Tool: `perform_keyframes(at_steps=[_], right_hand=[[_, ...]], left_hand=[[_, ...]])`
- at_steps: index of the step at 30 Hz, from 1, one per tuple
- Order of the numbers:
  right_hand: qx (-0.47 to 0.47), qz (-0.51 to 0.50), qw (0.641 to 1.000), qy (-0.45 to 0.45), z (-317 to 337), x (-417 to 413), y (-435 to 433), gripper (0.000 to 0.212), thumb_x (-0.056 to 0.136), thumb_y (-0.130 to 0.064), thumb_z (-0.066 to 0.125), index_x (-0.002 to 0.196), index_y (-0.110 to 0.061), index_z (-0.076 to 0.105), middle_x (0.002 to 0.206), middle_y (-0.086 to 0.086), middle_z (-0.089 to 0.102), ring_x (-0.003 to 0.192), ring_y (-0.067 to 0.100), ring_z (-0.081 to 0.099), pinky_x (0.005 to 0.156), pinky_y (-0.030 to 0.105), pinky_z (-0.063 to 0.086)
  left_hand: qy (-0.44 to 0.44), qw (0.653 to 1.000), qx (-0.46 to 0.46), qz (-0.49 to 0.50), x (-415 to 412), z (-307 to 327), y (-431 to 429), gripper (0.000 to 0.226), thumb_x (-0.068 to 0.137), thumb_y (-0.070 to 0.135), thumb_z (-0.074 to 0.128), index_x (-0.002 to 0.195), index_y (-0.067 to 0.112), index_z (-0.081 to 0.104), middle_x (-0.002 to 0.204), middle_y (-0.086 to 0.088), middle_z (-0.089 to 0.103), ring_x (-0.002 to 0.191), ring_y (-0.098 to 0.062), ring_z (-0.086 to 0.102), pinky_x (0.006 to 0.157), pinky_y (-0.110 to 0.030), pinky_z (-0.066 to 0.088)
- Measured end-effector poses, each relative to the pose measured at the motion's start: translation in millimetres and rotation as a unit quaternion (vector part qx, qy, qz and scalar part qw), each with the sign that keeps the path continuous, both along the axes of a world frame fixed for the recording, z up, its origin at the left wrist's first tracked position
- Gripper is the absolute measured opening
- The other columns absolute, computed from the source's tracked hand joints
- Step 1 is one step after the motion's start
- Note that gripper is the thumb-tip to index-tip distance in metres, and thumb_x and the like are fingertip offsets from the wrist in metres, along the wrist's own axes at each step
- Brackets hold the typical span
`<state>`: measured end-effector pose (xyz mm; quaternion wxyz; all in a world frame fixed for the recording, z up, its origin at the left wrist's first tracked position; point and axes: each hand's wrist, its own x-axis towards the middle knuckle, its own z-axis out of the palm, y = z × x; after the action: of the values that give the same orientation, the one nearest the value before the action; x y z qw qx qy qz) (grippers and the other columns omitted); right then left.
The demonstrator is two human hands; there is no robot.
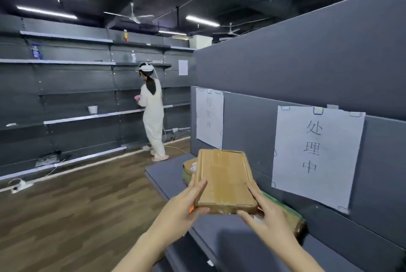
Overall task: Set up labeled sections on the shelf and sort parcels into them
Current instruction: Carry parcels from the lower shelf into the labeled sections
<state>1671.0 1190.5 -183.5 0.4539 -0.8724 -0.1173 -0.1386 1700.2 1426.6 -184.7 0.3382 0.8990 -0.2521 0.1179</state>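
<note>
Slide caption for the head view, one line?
A cardboard parcel held by left hand and right hand over the gray shelf, beside the paper label 处理中; a second label hangs farther along.

Stockroom or bare shop floor: long grey wall shelving [66, 62] (mostly unstocked), strip lights [202, 20] on a dark ceiling, paper section labels [316, 155] taped up.

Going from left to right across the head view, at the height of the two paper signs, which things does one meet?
white cup → person in white → far paper sign → near paper sign
</note>
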Motion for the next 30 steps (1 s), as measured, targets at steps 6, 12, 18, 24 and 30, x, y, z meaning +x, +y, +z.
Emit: perform_keyframes(at_steps=[6, 12, 18, 24, 30], right_hand=[[0.108, -0.130, 0.985, 0.010, 5, 23, -4, 0.060, 0.085, -0.057, 0.045, 0.140, -0.034, 0.034, 0.139, -0.021, 0.039, 0.132, -0.002, 0.034, 0.098, 0.002, 0.024], [0.208, -0.238, 0.949, 0.006, 9, 36, -5, 0.043, 0.095, -0.017, 0.053, 0.125, -0.043, 0.036, 0.105, -0.038, 0.045, 0.101, -0.009, 0.050, 0.077, 0.001, 0.038], [0.203, -0.317, 0.926, -0.004, -4, 13, -5, 0.049, 0.095, -0.018, 0.051, 0.128, -0.047, 0.030, 0.139, -0.016, 0.044, 0.130, 0.009, 0.042, 0.113, 0.036, 0.032], [0.164, -0.348, 0.923, -0.028, 7, -13, -4, 0.048, 0.097, -0.017, 0.046, 0.123, -0.052, 0.024, 0.125, -0.040, 0.031, 0.126, -0.008, 0.033, 0.105, 0.009, 0.026], [0.040, -0.388, 0.921, -0.013, 11, -37, -8, 0.055, 0.098, -0.013, 0.046, 0.137, -0.044, 0.024, 0.141, -0.030, 0.023, 0.131, -0.014, 0.022, 0.093, -0.008, 0.016]], left_hand=[[0.012, 0.994, 0.009, -0.107, 76, 9, -21, 0.071, 0.091, 0.028, 0.061, 0.142, 0.046, 0.016, 0.150, 0.024, 0.012, 0.137, 0.010, 0.011, 0.098, 0.004, 0.013], [0.021, 0.968, -0.003, -0.249, 117, 15, -44, 0.071, 0.091, 0.017, 0.061, 0.138, 0.047, 0.017, 0.147, 0.028, 0.018, 0.133, 0.021, 0.003, 0.109, -0.005, 0.014], [0.130, 0.943, -0.045, -0.303, 121, 16, -60, 0.079, 0.084, 0.041, 0.066, 0.130, 0.063, 0.005, 0.123, 0.058, 0.026, 0.117, 0.031, 0.026, 0.098, 0.000, 0.026], [0.280, 0.886, -0.231, -0.287, 116, 22, -95, 0.059, 0.094, 0.022, 0.053, 0.146, 0.024, 0.026, 0.145, 0.007, 0.040, 0.132, -0.006, 0.039, 0.103, -0.016, 0.035], [0.326, 0.868, -0.247, -0.281, 98, 25, -120, 0.038, 0.094, 0.014, 0.054, 0.127, 0.031, 0.044, 0.108, 0.013, 0.063, 0.092, -0.005, 0.062, 0.063, -0.012, 0.050]])
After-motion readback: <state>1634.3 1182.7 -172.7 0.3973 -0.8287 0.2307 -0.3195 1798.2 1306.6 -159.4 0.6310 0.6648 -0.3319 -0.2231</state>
